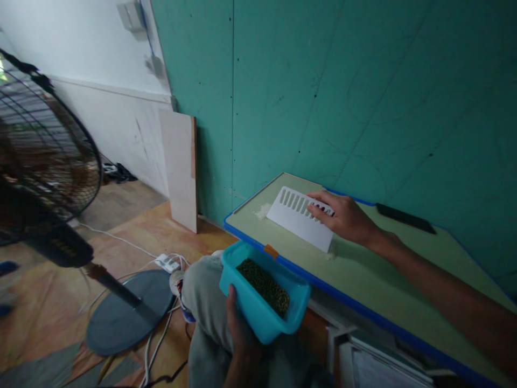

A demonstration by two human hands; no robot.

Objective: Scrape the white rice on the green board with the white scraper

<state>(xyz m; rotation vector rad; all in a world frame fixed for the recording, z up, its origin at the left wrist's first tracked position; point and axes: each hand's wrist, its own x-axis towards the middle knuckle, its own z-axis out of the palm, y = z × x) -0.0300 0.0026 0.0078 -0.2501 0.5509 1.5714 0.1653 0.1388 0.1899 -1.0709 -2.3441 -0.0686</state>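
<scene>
Below the surface [383, 280] edge the left hand [240, 337] clasps the tub [262, 323], likely heavy with beans, from underneath; the right hand [347, 218] rests flat, unclenched, on the stiff-looking slotted board [294, 221]

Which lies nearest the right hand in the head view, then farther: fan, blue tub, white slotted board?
1. white slotted board, under the right hand on the table.
2. blue tub, lower left, held by the left hand.
3. fan, far left.
</scene>
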